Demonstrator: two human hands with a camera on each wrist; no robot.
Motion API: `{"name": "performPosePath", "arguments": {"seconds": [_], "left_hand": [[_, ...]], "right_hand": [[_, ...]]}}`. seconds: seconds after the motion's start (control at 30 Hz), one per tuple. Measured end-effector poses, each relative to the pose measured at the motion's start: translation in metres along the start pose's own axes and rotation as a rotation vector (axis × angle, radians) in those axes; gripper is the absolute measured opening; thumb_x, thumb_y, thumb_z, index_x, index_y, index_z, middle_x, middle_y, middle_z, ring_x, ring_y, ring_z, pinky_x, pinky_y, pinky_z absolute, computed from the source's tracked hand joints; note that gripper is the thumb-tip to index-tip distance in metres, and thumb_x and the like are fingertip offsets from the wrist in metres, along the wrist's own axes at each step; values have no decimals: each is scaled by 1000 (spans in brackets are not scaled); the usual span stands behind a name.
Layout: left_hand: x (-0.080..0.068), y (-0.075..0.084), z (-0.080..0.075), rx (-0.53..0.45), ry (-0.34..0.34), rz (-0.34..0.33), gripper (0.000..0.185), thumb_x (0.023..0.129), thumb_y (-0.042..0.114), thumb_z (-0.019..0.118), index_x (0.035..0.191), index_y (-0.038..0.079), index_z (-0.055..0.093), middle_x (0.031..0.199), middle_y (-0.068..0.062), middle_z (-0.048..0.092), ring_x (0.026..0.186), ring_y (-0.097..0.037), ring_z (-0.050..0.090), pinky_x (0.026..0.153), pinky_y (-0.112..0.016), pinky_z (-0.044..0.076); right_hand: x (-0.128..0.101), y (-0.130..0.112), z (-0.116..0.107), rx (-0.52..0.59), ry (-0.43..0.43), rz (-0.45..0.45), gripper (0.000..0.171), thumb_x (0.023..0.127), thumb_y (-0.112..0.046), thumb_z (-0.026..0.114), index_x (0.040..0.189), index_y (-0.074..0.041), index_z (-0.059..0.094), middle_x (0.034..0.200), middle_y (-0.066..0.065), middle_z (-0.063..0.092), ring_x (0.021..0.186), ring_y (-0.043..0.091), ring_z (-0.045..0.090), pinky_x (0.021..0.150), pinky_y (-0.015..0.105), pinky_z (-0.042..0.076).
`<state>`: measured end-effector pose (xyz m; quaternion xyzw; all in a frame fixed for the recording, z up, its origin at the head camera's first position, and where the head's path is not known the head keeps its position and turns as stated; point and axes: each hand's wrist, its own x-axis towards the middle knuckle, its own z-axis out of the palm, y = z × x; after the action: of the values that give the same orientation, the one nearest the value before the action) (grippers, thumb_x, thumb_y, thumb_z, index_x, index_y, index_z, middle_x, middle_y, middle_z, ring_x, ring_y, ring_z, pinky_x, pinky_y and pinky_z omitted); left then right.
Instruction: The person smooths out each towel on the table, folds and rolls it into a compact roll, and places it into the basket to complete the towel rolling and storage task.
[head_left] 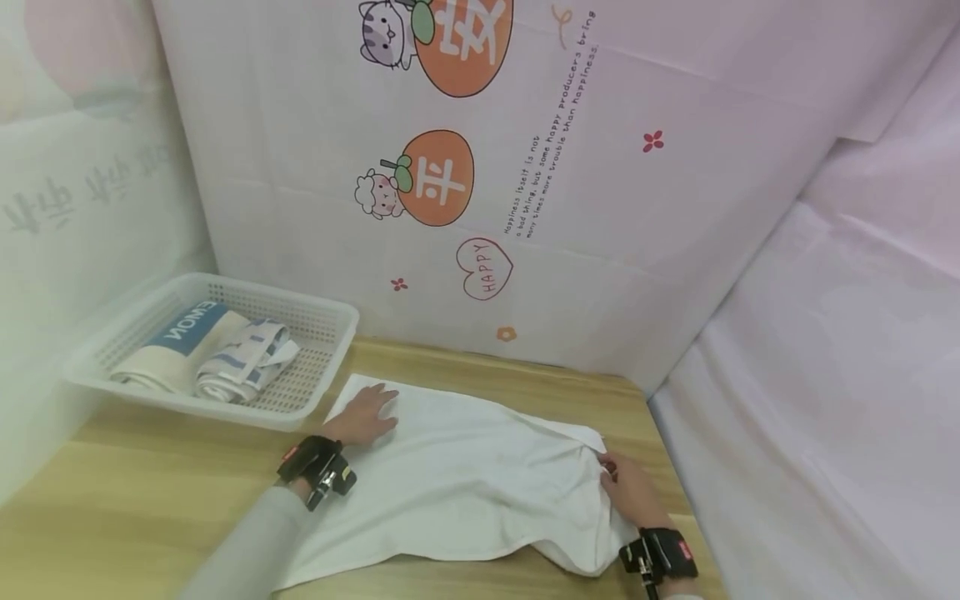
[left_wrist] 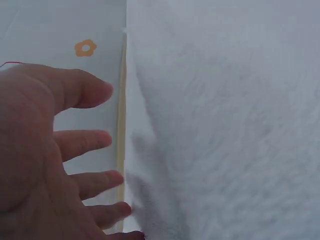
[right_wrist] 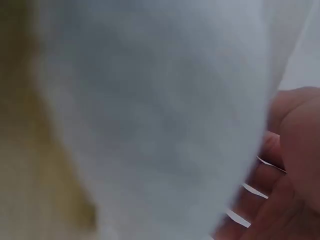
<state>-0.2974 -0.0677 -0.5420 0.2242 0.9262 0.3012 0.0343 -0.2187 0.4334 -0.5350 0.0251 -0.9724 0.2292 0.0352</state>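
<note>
A white towel (head_left: 457, 475) lies spread over the table, smooth at its left end and rumpled at its right. My left hand (head_left: 362, 417) rests at the towel's far left corner, fingers spread. The left wrist view shows those fingers (left_wrist: 90, 185) straight and apart beside the fuzzy cloth, gripping nothing. At the right end, my right hand (head_left: 633, 490) pinches the towel's bunched edge. Up close in the right wrist view, the blurred towel (right_wrist: 160, 115) hangs in front of the right hand (right_wrist: 295, 155) and hides some fingertips.
A white plastic basket (head_left: 326, 379) stands at the back left. Inside lie a cream rolled cloth (head_left: 161, 362) with a blue band and a patterned folded cloth (head_left: 243, 362). Printed white sheets (head_left: 585, 275) wall in the wooden table (head_left: 127, 492) at the back and sides.
</note>
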Motion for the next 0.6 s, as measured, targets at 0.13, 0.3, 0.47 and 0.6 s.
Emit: {"name": "performPosePath", "arguments": {"seconds": [0.13, 0.3, 0.47, 0.6], "left_hand": [[-3, 3, -4, 11, -84, -105, 65, 95, 25, 56, 146, -13, 39, 153, -44, 26, 142, -65, 19, 115, -75, 17], [-10, 1, -7, 58, -92, -201, 65, 95, 27, 56, 147, -9, 42, 157, -42, 21, 144, -63, 14, 113, -79, 14], [-11, -4, -9, 107, -97, -252, 64, 97, 29, 57, 148, -6, 42, 158, -40, 21, 144, -62, 16, 112, -78, 19], [-9, -20, -2, 99, -83, -240, 67, 96, 32, 57, 149, -6, 41, 158, -40, 19, 144, -63, 14, 111, -79, 17]], "right_hand": [[-8, -4, -28, 8, 69, 17, 28, 96, -1, 60, 122, 8, 63, 101, 19, 69, 91, 31, 66, 77, 43, 57], [-30, -1, -74, 34, 327, 64, 27, 88, 4, 65, 114, 9, 68, 95, 24, 72, 74, 19, 67, 64, 23, 54], [-75, 10, -104, 84, 490, 280, 30, 87, 0, 69, 116, 6, 68, 101, 28, 71, 64, -12, 51, 55, 8, 46], [-108, 26, -102, 159, 461, 483, 38, 88, -5, 70, 124, 4, 64, 105, 25, 72, 61, -10, 55, 53, 15, 51]]}}
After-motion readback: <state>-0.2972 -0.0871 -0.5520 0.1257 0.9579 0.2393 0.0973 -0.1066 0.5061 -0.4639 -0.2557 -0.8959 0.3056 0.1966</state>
